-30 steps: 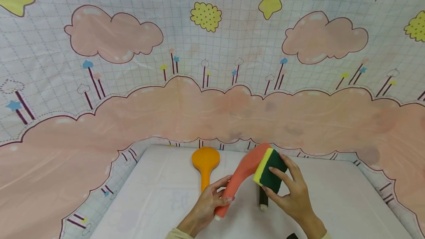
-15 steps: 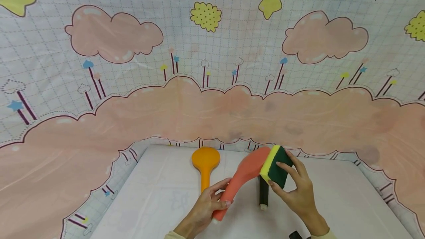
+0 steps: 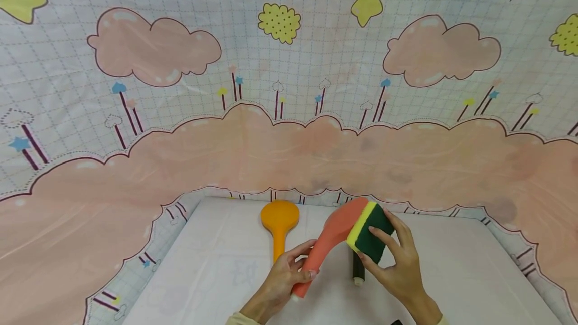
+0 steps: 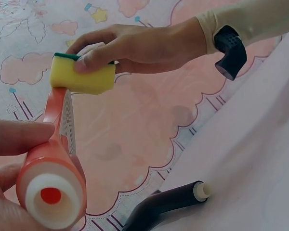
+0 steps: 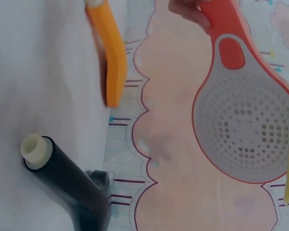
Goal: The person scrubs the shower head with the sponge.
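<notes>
My left hand (image 3: 282,280) grips a coral-red shower head (image 3: 331,232) by its handle, raised above the table and tilted with the head end up. Its grey perforated face (image 5: 243,115) shows in the right wrist view. My right hand (image 3: 404,270) pinches a yellow and green sponge (image 3: 372,234) between thumb and fingers. The green scouring side faces my right hand. In the left wrist view the sponge's yellow side (image 4: 82,79) lies against the end of the shower head, and the handle's white hollow end (image 4: 55,202) points to the camera.
An orange shower head (image 3: 280,218) lies face down on the white table (image 3: 203,265), left of the red one. Behind the sponge lies a black shower head (image 3: 358,271), partly hidden. A cartoon-printed cloth (image 3: 289,154) stands behind the table. A black wrist device (image 4: 230,53) sits on the right sleeve.
My right hand slid the sponge right along the red shower head's end, then back left and slightly down. My left hand and the shower head shifted only slightly.
</notes>
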Tool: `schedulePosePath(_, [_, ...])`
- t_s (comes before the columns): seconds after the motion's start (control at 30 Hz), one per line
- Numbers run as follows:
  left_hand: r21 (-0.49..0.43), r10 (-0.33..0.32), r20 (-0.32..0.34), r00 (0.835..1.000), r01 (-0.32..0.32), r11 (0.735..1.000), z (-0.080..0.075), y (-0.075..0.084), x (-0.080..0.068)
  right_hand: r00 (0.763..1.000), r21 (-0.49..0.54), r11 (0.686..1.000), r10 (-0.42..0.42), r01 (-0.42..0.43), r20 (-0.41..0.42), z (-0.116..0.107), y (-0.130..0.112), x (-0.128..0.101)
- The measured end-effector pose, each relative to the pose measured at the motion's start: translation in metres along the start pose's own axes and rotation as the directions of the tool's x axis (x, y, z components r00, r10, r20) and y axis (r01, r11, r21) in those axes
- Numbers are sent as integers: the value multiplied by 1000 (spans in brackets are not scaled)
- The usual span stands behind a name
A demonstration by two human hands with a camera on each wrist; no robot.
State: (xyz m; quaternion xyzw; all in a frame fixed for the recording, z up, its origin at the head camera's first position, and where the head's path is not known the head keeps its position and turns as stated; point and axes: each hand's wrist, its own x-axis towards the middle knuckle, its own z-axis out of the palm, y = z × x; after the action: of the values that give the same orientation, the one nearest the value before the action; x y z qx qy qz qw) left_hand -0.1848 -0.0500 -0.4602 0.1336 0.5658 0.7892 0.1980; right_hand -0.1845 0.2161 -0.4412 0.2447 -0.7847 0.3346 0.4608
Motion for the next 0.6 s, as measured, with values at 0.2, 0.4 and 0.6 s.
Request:
schedulePosePath(0.2, [21,1,32,999,-1,1000,-4,2,-2,996,89,994,67,-71,51,-9,0,4])
schedulePosePath(0.4, [31,12,70,997,-14,999,-7,5,-7,987,189,972,124,-142,105,-16,4,8])
schedulePosePath(0.6, [50,-4,100,995,-1,999,-9,8,-13,963,349,901,207,-257,175,-24,14,8])
